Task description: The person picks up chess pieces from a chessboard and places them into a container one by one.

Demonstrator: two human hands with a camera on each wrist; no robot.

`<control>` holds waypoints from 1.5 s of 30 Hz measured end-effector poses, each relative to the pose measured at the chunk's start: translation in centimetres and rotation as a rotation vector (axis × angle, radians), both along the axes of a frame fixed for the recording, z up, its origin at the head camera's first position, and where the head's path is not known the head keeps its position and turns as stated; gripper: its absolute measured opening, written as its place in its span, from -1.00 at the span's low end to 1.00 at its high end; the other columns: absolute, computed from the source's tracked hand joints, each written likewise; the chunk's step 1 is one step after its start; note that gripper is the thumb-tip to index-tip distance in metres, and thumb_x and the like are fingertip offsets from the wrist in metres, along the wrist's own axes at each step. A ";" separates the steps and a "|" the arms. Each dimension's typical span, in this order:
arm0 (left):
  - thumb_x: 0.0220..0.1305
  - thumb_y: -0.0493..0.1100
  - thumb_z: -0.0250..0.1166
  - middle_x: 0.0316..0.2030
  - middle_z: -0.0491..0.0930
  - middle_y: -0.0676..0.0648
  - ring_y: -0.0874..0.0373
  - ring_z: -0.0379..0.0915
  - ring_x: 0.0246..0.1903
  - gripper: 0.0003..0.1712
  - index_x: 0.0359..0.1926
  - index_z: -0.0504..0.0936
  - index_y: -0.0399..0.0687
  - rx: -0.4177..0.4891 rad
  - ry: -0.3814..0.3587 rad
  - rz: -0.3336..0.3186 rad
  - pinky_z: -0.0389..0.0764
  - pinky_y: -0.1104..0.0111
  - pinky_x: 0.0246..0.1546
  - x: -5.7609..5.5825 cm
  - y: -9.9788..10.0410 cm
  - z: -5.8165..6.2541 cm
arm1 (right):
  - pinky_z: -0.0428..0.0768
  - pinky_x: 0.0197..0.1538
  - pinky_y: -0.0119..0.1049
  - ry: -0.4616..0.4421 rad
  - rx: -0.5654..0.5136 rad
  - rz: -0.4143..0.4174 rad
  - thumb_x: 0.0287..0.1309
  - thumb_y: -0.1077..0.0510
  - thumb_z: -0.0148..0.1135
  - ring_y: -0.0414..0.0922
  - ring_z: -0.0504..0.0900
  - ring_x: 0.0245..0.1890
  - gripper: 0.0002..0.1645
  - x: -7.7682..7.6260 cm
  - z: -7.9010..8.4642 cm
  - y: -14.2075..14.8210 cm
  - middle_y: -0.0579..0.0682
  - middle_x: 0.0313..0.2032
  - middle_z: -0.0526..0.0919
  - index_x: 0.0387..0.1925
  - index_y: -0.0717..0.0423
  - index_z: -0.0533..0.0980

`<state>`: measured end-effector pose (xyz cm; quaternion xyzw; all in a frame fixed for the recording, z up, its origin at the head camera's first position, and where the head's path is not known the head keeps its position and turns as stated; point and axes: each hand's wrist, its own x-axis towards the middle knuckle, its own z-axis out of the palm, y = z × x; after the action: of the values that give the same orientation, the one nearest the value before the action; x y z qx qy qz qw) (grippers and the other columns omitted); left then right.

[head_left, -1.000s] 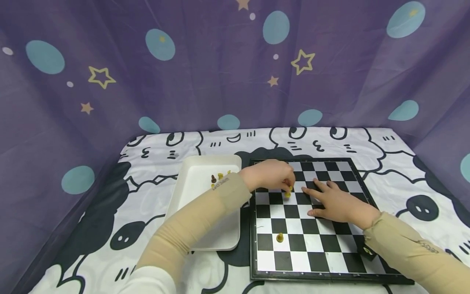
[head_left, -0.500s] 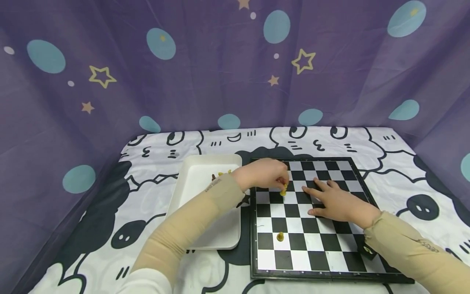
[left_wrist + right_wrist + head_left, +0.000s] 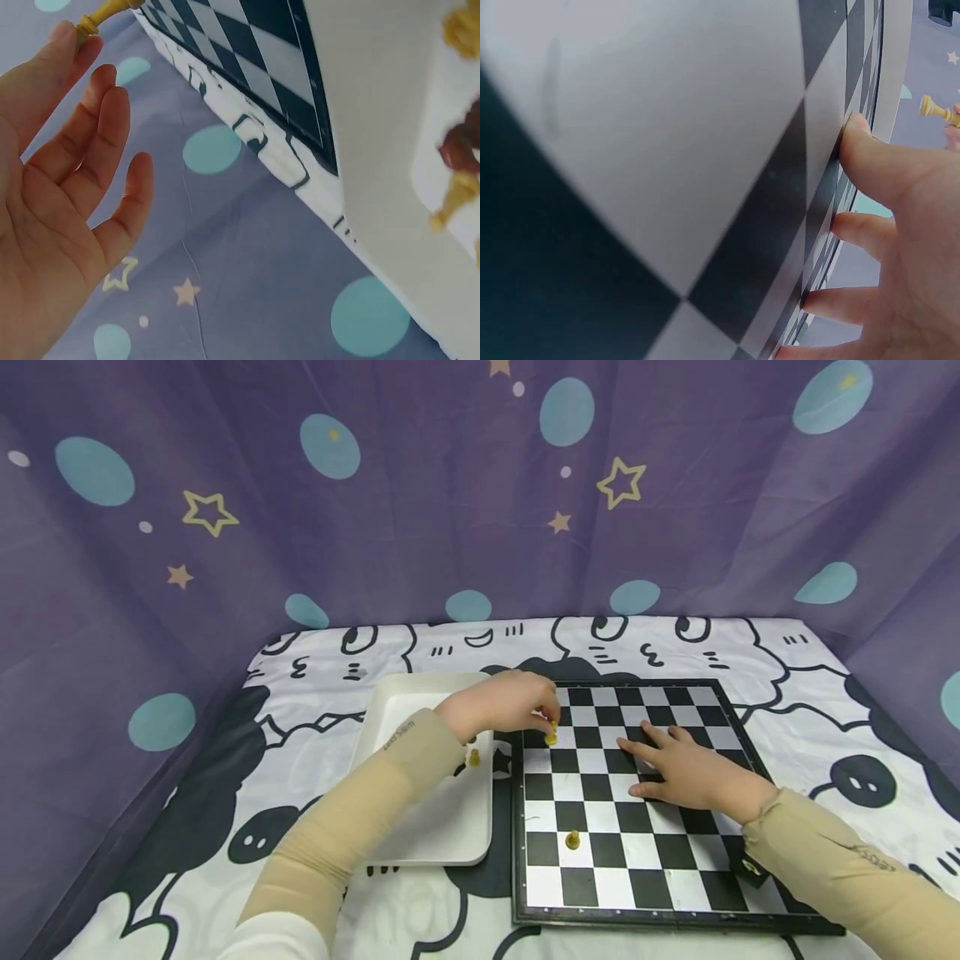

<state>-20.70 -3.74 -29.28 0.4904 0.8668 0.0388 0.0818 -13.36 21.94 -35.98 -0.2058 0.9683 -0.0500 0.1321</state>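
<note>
My left hand (image 3: 504,702) pinches a yellow chess piece (image 3: 551,737) between thumb and finger, above the far left of the chessboard (image 3: 517,827). In the left wrist view that piece (image 3: 101,16) points away from the fingertips, and the other fingers are loosely bent. The right wrist view also catches the held piece (image 3: 934,107) at its edge. My right hand (image 3: 686,777) rests on the board, fingers spread. A second yellow chess piece (image 3: 573,840) stands on a white square near the board's left front.
To the board's left is a white tray (image 3: 420,852). It holds loose chess pieces, among them a yellow one (image 3: 474,757) and a dark brown one (image 3: 461,146); my left forearm covers part of it. A purple curtain (image 3: 420,510) hangs behind.
My left hand has moved left with the yellow chess piece, from over the board's inner squares to near its left edge. The right hand stays put.
</note>
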 end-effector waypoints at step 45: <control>-0.01 -0.17 0.45 -0.51 0.53 0.11 0.23 0.50 -0.47 -0.95 -0.48 0.73 0.08 0.026 0.101 0.094 0.50 0.44 -0.39 1.7 -11.7 0.3 | 0.36 0.04 0.37 -0.003 -0.002 0.000 0.06 -0.41 0.12 0.54 0.13 0.23 -0.10 0.1 0.1 -0.1 0.42 0.34 0.13 0.36 -0.07 0.27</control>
<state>-18.99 -15.46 -29.03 0.4517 0.8912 0.0291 0.0295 -13.21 21.88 -35.87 -0.2058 0.9681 -0.0513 0.1335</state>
